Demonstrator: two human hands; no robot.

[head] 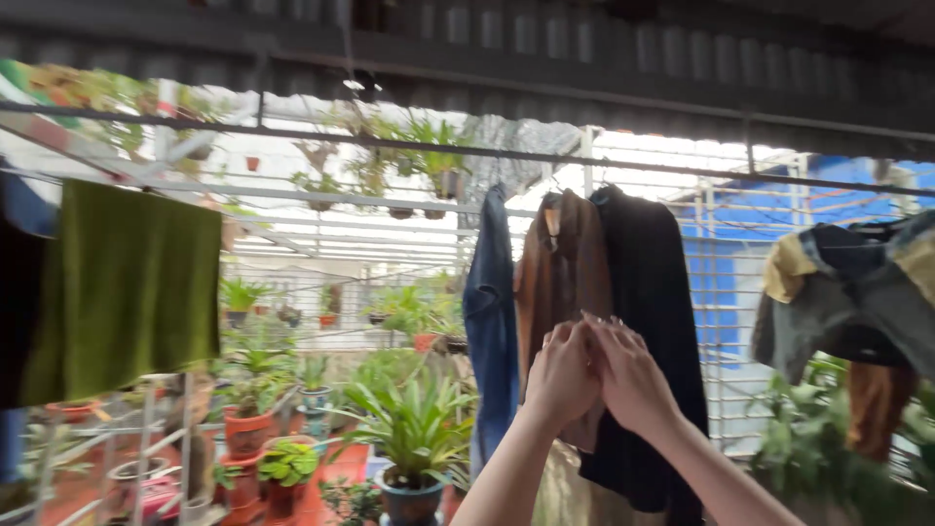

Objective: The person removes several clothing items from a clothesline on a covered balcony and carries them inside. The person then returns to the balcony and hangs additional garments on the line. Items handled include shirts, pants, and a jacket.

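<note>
While a thick olive-green towel (127, 292) is hanging flat over the metal clothesline rail (292, 136) at the far left, rows of potted green plants in terracotta and glazed pots (409, 438) are filling the tiled balcony below and behind it. Moving rightward, a blue denim garment (490, 331) is hanging from the rail, just beside a brown collared shirt on a hanger (560, 282), which in turn is touching a long black garment (653, 321) to its right.

Both raised hands are meeting in front of the brown shirt, at about its mid-front. The left hand (562, 375) is curling its fingers narrowly inward against the cloth, and the right hand (628, 375) is pressing close beside it, fingers bent and nearly touching the left ones. They seem to be pinching the shirt's front between them, though motion blur is hiding whether a button or only a fold of fabric is being gripped.

In my judgement, working the shirt front well here is calling for a light pinch with both sets of fingertips staying close together, the cloth being kept taut without dragging the hanger along the rail or pulling it off its hook.

Further right, a bundle of grey, yellow and dark clothes (847, 292) is hanging bunched in front of a blue wall (740, 263).
</note>
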